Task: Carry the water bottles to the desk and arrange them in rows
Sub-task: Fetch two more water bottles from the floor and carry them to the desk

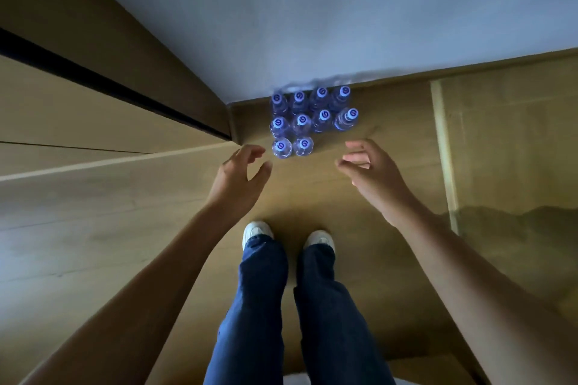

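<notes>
A wooden floor (328, 194) meets a pale wall (312, 9) along a wooden skirting board (469, 67). At left stand wooden cabinet panels (78, 109) split by a dark gap (109, 81). Below are white shoes (256, 231) and dark blue jeans (259, 306). A glass panel (516, 150) stands at right.

You have ten water bottles (313, 120) standing on the floor: four in the back row, four in the middle row, two in the front row; you have two hands in view, left hand (242, 175) and right hand (369, 172); two white shoes (287, 236) show below.
</notes>
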The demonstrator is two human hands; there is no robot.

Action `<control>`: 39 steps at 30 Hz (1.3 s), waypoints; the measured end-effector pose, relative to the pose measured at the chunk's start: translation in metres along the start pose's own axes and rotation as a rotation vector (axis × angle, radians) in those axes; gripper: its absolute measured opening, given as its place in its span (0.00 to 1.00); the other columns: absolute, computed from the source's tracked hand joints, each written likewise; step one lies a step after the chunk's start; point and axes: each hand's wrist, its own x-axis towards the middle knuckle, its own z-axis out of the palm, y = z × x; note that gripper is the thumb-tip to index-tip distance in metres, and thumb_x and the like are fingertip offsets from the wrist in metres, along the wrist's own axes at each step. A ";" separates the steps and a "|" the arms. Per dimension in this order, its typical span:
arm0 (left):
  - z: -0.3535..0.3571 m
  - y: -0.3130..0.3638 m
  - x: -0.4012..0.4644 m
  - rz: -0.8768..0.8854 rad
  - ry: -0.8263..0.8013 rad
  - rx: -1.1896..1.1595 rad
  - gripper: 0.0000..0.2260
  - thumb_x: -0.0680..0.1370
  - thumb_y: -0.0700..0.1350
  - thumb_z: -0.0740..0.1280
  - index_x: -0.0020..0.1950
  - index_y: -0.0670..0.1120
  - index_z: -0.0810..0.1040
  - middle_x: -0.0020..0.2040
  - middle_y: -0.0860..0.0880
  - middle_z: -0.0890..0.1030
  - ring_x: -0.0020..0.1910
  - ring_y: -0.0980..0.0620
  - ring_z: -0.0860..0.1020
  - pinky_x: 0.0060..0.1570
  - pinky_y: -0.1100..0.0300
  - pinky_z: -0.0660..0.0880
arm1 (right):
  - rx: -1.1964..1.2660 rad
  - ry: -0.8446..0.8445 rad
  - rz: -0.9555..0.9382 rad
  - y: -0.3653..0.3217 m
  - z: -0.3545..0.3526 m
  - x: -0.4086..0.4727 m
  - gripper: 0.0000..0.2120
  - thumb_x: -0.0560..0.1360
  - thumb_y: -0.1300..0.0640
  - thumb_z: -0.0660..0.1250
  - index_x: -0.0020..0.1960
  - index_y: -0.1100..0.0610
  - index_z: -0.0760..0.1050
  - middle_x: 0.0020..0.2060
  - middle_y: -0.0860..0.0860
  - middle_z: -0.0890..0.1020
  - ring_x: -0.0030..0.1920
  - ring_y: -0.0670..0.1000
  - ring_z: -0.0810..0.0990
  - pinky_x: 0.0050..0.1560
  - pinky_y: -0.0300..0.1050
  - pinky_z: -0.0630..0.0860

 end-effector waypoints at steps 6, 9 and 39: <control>0.055 -0.086 0.062 0.039 0.014 0.107 0.16 0.78 0.50 0.68 0.65 0.49 0.76 0.58 0.57 0.74 0.55 0.56 0.72 0.53 0.61 0.67 | -0.073 -0.043 -0.014 0.081 0.059 0.085 0.21 0.76 0.53 0.71 0.67 0.52 0.72 0.62 0.50 0.78 0.52 0.44 0.78 0.38 0.26 0.69; 0.088 -0.135 0.097 0.033 -0.013 0.110 0.17 0.78 0.51 0.68 0.66 0.50 0.75 0.63 0.51 0.77 0.61 0.52 0.74 0.56 0.59 0.70 | -0.083 -0.049 -0.039 0.119 0.089 0.133 0.22 0.76 0.54 0.72 0.68 0.52 0.72 0.64 0.52 0.77 0.59 0.49 0.78 0.51 0.39 0.74; 0.212 -0.253 0.234 0.352 -0.016 -0.164 0.19 0.66 0.57 0.75 0.54 0.64 0.73 0.52 0.59 0.76 0.51 0.65 0.75 0.48 0.71 0.70 | 0.119 0.016 -0.477 0.244 0.171 0.313 0.26 0.62 0.51 0.82 0.56 0.43 0.75 0.51 0.37 0.84 0.54 0.41 0.83 0.56 0.44 0.79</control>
